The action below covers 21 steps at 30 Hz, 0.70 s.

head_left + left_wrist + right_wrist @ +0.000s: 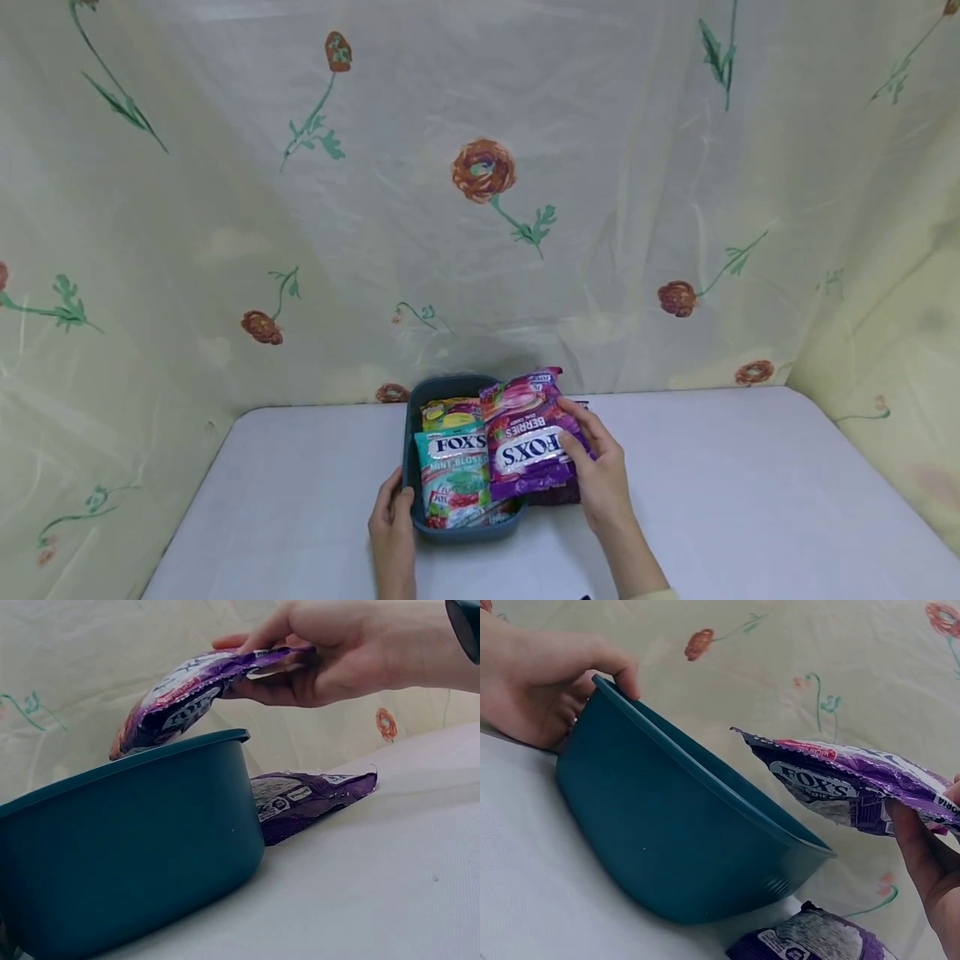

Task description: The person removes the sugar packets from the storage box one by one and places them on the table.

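Observation:
A dark teal plastic tub (472,534) stands on the table with several candy bags inside. Among them are a mint-green Fox's bag (452,458) and a yellow one (452,408). My left hand (392,525) grips the tub's left side; in the right wrist view its thumb hooks over the rim. The right hand (600,475) pinches a purple Fox's Berries candy bag (525,425) by its edge, tilted above the tub's right rim. Seen from the left wrist, that bag (176,701) hangs partly over the opening, its far end hidden behind the rim.
Another purple candy bag (315,799) lies on the table against the tub's right side. The white-covered table (750,483) extends to both sides. Behind it hangs a pale curtain (585,275) with a flower print. A small dark object (587,597) shows at the front edge.

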### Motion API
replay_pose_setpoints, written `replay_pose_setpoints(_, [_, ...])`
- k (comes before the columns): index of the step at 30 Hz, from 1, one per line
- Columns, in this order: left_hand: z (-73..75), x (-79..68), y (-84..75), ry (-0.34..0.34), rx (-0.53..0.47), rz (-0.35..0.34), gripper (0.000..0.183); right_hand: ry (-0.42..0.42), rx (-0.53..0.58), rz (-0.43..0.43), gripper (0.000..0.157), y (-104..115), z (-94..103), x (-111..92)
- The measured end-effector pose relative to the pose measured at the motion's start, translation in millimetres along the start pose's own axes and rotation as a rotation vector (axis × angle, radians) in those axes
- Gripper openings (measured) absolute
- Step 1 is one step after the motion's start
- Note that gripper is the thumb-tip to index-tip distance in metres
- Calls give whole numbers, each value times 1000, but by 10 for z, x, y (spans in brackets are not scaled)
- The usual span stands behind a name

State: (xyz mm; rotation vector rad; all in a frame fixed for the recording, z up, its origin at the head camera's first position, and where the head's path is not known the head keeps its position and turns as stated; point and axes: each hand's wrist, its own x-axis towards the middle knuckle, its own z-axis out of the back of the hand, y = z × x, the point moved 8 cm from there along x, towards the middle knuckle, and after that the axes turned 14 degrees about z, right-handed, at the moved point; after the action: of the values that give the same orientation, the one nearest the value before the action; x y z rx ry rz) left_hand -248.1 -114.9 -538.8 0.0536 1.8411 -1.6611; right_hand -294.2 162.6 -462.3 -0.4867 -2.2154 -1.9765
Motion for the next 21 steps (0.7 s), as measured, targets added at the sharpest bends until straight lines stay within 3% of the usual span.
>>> replay_pose_setpoints(11, [61, 16, -17, -13, 9, -11, 45, -27, 10, -11, 42, -11, 13, 14])
replay_pose_setpoints(21, [-10, 10, -5, 14, 0, -5, 46, -47, -21, -8, 42, 4, 123, 45])
